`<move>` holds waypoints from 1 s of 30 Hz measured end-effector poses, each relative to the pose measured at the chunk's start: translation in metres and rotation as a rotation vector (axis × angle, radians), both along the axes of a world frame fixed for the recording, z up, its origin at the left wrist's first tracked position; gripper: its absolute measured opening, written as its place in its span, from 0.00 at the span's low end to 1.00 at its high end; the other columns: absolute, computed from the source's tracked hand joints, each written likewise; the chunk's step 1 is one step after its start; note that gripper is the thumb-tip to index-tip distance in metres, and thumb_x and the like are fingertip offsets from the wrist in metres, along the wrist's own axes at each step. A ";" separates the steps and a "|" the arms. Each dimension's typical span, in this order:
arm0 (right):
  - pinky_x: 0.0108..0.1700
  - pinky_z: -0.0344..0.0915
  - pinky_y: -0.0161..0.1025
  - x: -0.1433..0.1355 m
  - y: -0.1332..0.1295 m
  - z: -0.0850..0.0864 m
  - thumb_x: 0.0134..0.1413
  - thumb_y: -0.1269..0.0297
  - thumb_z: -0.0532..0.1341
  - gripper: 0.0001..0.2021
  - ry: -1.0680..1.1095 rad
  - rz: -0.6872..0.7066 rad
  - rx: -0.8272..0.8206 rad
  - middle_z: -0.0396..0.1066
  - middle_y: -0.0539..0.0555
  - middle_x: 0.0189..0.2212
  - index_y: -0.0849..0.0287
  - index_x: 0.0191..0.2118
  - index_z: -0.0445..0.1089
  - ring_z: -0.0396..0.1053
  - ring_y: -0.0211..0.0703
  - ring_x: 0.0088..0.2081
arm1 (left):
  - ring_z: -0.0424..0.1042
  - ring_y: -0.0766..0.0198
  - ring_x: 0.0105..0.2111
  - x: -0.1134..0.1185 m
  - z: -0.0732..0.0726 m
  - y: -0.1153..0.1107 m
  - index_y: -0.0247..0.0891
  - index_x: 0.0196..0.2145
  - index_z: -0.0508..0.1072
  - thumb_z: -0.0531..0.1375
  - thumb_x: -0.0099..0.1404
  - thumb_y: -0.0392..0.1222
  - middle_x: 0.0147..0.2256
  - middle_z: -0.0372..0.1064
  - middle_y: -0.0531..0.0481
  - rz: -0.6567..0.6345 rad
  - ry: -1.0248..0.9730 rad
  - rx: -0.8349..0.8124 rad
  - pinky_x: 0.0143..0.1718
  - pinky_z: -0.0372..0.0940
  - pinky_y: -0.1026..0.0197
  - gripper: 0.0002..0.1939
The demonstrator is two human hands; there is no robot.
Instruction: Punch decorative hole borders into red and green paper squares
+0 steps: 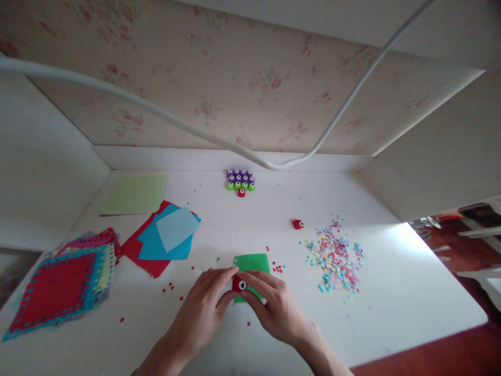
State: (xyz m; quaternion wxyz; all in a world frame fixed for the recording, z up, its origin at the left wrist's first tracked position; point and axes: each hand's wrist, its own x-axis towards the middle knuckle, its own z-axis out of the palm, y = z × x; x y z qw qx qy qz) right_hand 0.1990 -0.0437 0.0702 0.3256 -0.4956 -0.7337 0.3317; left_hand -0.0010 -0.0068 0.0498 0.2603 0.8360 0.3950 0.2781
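Observation:
A small red hole punch (239, 284) with a round white-and-black button sits between my two hands, over a sheet of green paper (256, 259). My left hand (205, 305) pinches the punch from the left, its fingertips at the punch and the sheet's left edge. From the right, my right hand (274, 300) grips the same punch with thumb and fingers. The hands partly cover the green paper. A small hole shows near the sheet's upper left corner.
Confetti (336, 256) lies scattered at right, near another red punch (298, 224). Purple, green and red punches (240, 179) stand at the back. Blue and red sheets (166, 248), pale green paper (135, 194) and punched-edge sheets (58, 287) lie left. A white cable (270, 165) hangs in front.

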 end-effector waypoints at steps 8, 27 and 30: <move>0.45 0.73 0.41 0.039 0.005 -0.014 0.62 0.58 0.61 0.10 0.122 -0.423 -0.128 0.77 0.54 0.43 0.52 0.45 0.75 0.75 0.47 0.45 | 0.73 0.57 0.47 0.000 -0.024 -0.003 0.44 0.57 0.63 0.57 0.70 0.43 0.48 0.72 0.45 0.006 0.015 -0.045 0.48 0.73 0.53 0.19; 0.47 0.69 0.48 0.164 0.065 -0.047 0.58 0.47 0.58 0.21 -0.329 -0.972 -0.122 0.79 0.56 0.41 0.53 0.49 0.76 0.75 0.55 0.46 | 0.74 0.59 0.41 0.000 -0.038 -0.002 0.40 0.46 0.72 0.54 0.70 0.36 0.41 0.75 0.47 0.014 0.031 0.053 0.43 0.71 0.53 0.10; 0.49 0.69 0.48 0.160 0.063 -0.037 0.59 0.47 0.57 0.22 -0.287 -1.059 -0.029 0.78 0.59 0.44 0.56 0.50 0.76 0.75 0.55 0.46 | 0.74 0.59 0.41 0.000 -0.039 -0.002 0.40 0.46 0.71 0.54 0.70 0.36 0.41 0.75 0.47 0.009 0.029 0.057 0.44 0.70 0.52 0.10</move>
